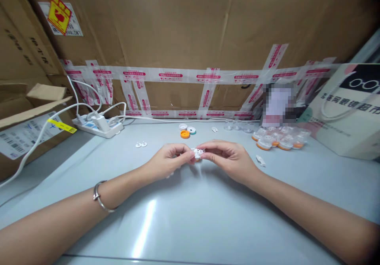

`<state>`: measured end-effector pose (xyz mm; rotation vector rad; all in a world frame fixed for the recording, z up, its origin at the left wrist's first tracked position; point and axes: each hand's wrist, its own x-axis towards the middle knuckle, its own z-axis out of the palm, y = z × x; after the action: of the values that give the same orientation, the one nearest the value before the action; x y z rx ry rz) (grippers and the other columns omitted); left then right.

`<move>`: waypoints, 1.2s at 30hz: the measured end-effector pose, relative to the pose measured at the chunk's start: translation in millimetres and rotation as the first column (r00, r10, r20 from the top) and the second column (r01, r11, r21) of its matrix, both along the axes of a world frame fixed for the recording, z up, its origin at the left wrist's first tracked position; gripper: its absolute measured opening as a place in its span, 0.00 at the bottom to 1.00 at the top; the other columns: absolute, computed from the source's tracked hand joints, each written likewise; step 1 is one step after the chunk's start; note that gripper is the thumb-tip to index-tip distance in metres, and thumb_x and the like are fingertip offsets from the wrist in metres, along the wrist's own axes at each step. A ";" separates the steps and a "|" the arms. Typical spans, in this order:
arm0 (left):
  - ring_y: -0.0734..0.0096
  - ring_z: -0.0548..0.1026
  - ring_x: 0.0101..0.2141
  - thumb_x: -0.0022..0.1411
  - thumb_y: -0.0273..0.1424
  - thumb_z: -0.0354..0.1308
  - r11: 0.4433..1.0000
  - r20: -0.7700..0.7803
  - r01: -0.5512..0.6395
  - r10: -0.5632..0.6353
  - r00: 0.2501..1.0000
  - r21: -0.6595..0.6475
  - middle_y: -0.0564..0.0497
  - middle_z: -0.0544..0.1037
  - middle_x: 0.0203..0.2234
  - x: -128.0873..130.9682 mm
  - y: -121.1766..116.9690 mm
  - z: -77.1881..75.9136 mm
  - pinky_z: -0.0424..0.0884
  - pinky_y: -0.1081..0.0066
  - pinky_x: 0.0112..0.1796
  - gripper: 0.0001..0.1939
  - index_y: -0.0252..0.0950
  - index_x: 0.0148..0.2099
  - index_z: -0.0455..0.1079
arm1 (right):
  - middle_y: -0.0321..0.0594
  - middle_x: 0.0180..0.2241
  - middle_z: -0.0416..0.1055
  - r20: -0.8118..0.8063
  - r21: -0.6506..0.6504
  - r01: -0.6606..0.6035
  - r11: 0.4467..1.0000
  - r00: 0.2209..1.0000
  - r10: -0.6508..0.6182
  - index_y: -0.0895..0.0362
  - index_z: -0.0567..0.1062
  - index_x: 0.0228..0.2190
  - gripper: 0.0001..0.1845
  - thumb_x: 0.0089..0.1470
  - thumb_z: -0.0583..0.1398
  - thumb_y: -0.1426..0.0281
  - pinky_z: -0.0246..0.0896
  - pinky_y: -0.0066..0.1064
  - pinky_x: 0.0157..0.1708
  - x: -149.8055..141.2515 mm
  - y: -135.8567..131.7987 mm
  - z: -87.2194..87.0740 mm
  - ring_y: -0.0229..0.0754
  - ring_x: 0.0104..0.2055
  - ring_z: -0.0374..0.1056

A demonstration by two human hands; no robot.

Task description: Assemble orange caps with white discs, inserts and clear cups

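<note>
Between my fingertips, over the middle of the table, is a small white plastic part with holes (199, 153). My left hand (169, 159) pinches it from the left, thumb and forefinger closed. From the other side my right hand (230, 158) grips its right edge with thumb and fingers. Something orange shows just below the part, mostly hidden by the fingers. A bit of white peeks out under my left hand, too covered to name. Beyond the hands lie an orange round cap (184, 134), a white round cap (183, 127) and a teal-edged white cap (191, 130).
Two small white discs with stems (141, 144) lie left. Clear domes with orange bases (279, 137) cluster at right, near a loose white piece (261, 161). A power strip (99, 126) with cables, an open carton (29, 130), a paper bag (344, 118) and a large box (178, 27) surround the table.
</note>
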<state>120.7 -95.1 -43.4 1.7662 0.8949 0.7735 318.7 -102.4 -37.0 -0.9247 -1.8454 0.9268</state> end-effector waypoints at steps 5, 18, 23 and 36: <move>0.75 0.71 0.29 0.61 0.41 0.50 1.000 0.010 -0.008 0.008 1.000 0.021 0.50 0.76 0.29 0.2 0.5 -0.4 0.65 0.76 0.29 0.17 0.33 0.32 0.70 | 0.39 0.35 0.76 -0.021 0.020 0.022 1.000 1.000 -0.022 0.53 0.78 0.34 0.11 0.46 0.62 0.64 0.70 0.36 0.40 -0.6 -1.3 0.6 0.43 0.36 0.73; 0.76 0.70 0.28 0.61 0.41 0.50 1.000 0.012 -0.016 0.015 1.000 0.022 0.52 0.76 0.29 -0.9 -0.1 -0.7 0.64 0.77 0.27 0.16 0.35 0.32 0.70 | 0.38 0.35 0.77 0.025 0.080 0.015 0.997 1.000 -0.018 0.52 0.78 0.35 0.10 0.47 0.62 0.66 0.70 0.33 0.40 1.7 -0.9 0.8 0.41 0.37 0.73; 0.75 0.71 0.30 0.60 0.41 0.52 1.000 0.035 -0.025 0.024 0.999 0.014 0.51 0.76 0.31 0.7 0.3 -1.0 0.65 0.76 0.30 0.15 0.34 0.33 0.70 | 0.37 0.35 0.77 0.001 0.065 0.007 0.998 1.000 -0.007 0.53 0.78 0.34 0.10 0.47 0.62 0.66 0.69 0.32 0.41 0.5 -0.1 -1.0 0.40 0.37 0.73; 0.79 0.69 0.26 0.57 0.39 0.56 0.991 0.107 -0.134 0.134 0.985 -0.001 0.54 0.75 0.26 6.3 0.4 -4.1 0.63 0.80 0.26 0.12 0.34 0.33 0.70 | 0.40 0.35 0.76 -0.160 -0.266 -0.023 0.964 0.987 -0.021 0.57 0.74 0.38 0.18 0.41 0.66 0.67 0.69 0.35 0.41 -8.2 2.2 -6.1 0.41 0.36 0.74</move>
<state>126.9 -94.7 -47.5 1.6661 0.9467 0.9502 310.5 -100.1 -43.2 -0.9785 -1.6086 1.2371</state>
